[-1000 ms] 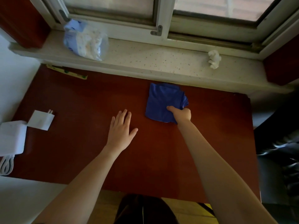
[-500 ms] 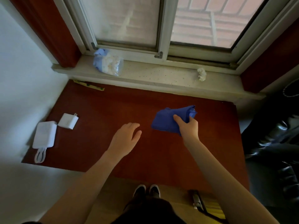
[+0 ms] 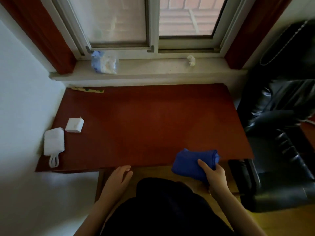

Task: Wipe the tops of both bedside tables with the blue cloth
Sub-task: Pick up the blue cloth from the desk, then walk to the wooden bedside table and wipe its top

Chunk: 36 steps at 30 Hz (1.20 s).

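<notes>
Now both hands are drawn back to the bedside table's (image 3: 144,126) near edge.
Right hand (image 3: 215,175) grips the bunched blue cloth (image 3: 190,163), lifted off the tabletop; left hand (image 3: 118,176) hangs loosely open, holding nothing.

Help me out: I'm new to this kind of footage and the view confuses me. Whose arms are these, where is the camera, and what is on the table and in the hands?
There is no machine here. A person wears a wide-angle camera on the head, so you look forward and down along their own bare arms.

The right hand grips a folded blue cloth at the near edge of the red-brown bedside table. The left hand is empty, with loosely curled fingers at that same near edge.

On the table's left side lie a white charger and a white power brick with a coiled cable. On the windowsill behind the table sit a plastic bag and a crumpled tissue. A black chair stands to the right.
</notes>
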Tool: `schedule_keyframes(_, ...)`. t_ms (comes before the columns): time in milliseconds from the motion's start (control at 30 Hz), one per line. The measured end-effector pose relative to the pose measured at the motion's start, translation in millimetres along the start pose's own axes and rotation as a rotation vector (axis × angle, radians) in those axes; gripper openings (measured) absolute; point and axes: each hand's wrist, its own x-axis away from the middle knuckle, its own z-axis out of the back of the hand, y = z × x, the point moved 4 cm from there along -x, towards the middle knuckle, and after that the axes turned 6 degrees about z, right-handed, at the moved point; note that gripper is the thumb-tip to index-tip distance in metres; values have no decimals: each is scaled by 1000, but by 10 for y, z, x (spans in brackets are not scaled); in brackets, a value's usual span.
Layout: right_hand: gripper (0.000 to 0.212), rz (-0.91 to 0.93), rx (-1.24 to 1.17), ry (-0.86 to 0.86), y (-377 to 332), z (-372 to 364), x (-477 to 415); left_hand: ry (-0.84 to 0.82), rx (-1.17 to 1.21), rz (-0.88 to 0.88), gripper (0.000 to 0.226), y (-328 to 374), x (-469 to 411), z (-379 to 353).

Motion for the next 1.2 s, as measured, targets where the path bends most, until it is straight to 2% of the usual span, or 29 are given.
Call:
schedule_keyframes(100,30,-49,-99,101,286,144,180,-29,-12,-9,33,-123,6,-54)
schedule_keyframes(167,33,-60,-182,174,386,252,305,-50,-16,-25,35,-47,-47,-57)
schedule_keyframes(233,27,-44,-248,252,427,385,444,-86,-26,-66,38,141,-132,-49)
schedule_keyframes(333,15,8,-306,381,457,652,666,-122,-97,-203,40,588,-297,-80)
schedule_keyframes(433,15,46,-378,504,534,996,933,-154,-180,-361,41,1165,-390,-244)
schedule_keyframes(567,16,76,-472,695,805,1524,1461,-203,-286,-578,41,1924,-232,-731)
schedule_keyframes(767,18,-31,-629,1002,1822,2157,2582,-436,-420,-801,37,2458,542,-1986)
schedule_keyframes(900,20,-160,-703,1165,2619,2387,3363,-609,-520,-839,34,2373,1304,-2856)
schedule_keyframes(1000,20,-220,-722,1222,3101,2519,3776,-715,-574,-816,32,2264,1790,-3354)
schedule_keyframes(1200,23,-241,-721,1229,3437,2965,4025,-742,-585,-810,31,2339,2268,-3813)
